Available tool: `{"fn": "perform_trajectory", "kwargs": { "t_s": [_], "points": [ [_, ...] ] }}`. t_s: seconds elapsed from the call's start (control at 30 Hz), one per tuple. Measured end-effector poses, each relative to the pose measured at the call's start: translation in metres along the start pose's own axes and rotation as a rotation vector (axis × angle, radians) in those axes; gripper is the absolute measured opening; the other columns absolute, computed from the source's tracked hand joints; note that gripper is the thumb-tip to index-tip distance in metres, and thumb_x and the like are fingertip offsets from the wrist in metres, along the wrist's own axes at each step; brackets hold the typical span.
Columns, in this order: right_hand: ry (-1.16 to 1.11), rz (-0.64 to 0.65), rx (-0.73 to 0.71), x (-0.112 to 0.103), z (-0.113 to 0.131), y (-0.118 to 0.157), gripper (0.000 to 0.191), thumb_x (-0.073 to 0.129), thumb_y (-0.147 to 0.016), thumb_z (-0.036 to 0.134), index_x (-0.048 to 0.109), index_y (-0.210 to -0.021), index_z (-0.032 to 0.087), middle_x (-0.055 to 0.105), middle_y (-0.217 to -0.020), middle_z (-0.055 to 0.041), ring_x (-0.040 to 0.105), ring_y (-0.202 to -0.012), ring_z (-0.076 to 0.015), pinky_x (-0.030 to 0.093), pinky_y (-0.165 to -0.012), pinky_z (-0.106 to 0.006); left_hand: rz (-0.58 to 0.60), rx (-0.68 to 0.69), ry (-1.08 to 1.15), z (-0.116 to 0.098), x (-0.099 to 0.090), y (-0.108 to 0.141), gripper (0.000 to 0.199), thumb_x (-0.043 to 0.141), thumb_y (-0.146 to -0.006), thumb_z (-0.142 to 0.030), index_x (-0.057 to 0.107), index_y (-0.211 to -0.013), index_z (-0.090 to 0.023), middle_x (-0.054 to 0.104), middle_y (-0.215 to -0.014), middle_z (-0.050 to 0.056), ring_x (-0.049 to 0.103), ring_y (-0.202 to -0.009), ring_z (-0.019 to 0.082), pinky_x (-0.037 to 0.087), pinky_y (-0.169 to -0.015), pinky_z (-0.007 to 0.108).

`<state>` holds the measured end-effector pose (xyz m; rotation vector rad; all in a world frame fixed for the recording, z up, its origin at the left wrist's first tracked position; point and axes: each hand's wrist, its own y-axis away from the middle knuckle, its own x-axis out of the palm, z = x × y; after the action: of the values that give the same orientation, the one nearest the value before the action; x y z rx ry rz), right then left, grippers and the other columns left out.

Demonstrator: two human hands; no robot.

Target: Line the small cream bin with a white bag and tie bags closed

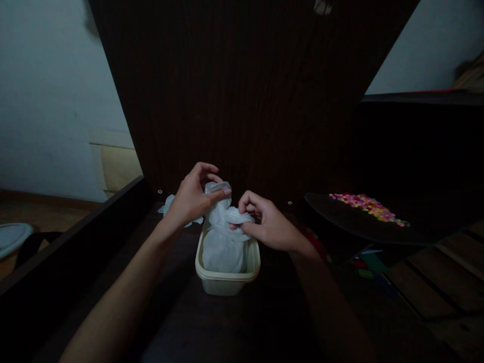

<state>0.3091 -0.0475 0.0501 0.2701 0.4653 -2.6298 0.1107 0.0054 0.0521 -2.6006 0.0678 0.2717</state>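
Observation:
A whitish, thin plastic bag sits inside a cream rectangular tub on the dark wooden surface. Its lower part bulges round something hidden, and its top is gathered and twisted. My left hand grips one end of the bag's top, thumb in front and fingers curled behind. On the other side my right hand pinches another fold of the bag between thumb and fingers. Both hands are above the tub's far half.
Crumpled white plastic or tissue lies behind my left wrist. A tall dark panel rises behind the tub. To the right, a dark shelf holds a strip of small colourful pieces. A raised dark edge runs along the left.

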Motion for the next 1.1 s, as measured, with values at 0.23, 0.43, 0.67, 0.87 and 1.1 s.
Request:
{"fn": "perform_trajectory", "kwargs": {
  "t_s": [0.23, 0.43, 0.67, 0.87, 1.1],
  "points": [
    [-0.043, -0.061, -0.011, 0.000, 0.001, -0.001, 0.025, 0.066, -0.073, 0.014, 0.048, -0.089, 0.022, 0.062, -0.081, 0.0030, 0.063, -0.073, -0.0124, 0.046, -0.061, -0.023, 0.396, 0.041, 0.163, -0.011, -0.012, 0.007, 0.065, 0.089, -0.064, -0.022, 0.048, -0.114, -0.022, 0.059, -0.128, 0.011, 0.062, -0.116, 0.026, 0.056, -0.088, 0.036],
    [-0.153, -0.065, 0.061, -0.002, 0.001, -0.004, 0.030, 0.069, -0.072, 0.017, 0.047, -0.091, 0.023, 0.067, -0.077, 0.0033, 0.062, -0.062, -0.0113, 0.045, -0.054, -0.022, 0.709, 0.285, -0.214, -0.028, -0.032, 0.016, 0.070, 0.077, -0.070, -0.009, 0.051, -0.133, -0.025, 0.040, -0.156, 0.012, 0.044, -0.143, 0.033, 0.046, -0.110, 0.045],
    [-0.168, -0.057, 0.077, -0.002, 0.001, -0.005, 0.027, 0.068, -0.074, 0.017, 0.048, -0.092, 0.022, 0.070, -0.076, 0.0026, 0.064, -0.063, -0.0115, 0.045, -0.056, -0.022, 0.661, 0.424, -0.595, -0.027, -0.015, 0.016, 0.054, 0.067, -0.075, -0.001, 0.064, -0.127, -0.018, 0.052, -0.147, 0.015, 0.051, -0.136, 0.031, 0.044, -0.113, 0.047],
    [-0.156, -0.057, 0.102, 0.000, 0.003, -0.004, 0.025, 0.067, -0.073, 0.016, 0.049, -0.090, 0.022, 0.071, -0.075, 0.0022, 0.063, -0.063, -0.0113, 0.043, -0.055, -0.021, 0.488, 0.564, -0.726, -0.026, -0.018, 0.010, 0.033, 0.063, -0.081, 0.001, 0.077, -0.104, -0.019, 0.062, -0.136, 0.011, 0.048, -0.133, 0.031, 0.044, -0.109, 0.050],
    [-0.160, -0.052, 0.087, 0.000, 0.002, -0.005, 0.027, 0.071, -0.073, 0.017, 0.051, -0.091, 0.021, 0.070, -0.077, 0.0021, 0.062, -0.064, -0.0104, 0.044, -0.057, -0.021, 0.109, 0.523, -0.828, -0.024, -0.005, 0.017, 0.023, 0.072, -0.080, -0.015, 0.078, -0.101, -0.017, 0.053, -0.103, 0.010, 0.053, -0.094, 0.026, 0.050, -0.078, 0.039]
  ]
}}
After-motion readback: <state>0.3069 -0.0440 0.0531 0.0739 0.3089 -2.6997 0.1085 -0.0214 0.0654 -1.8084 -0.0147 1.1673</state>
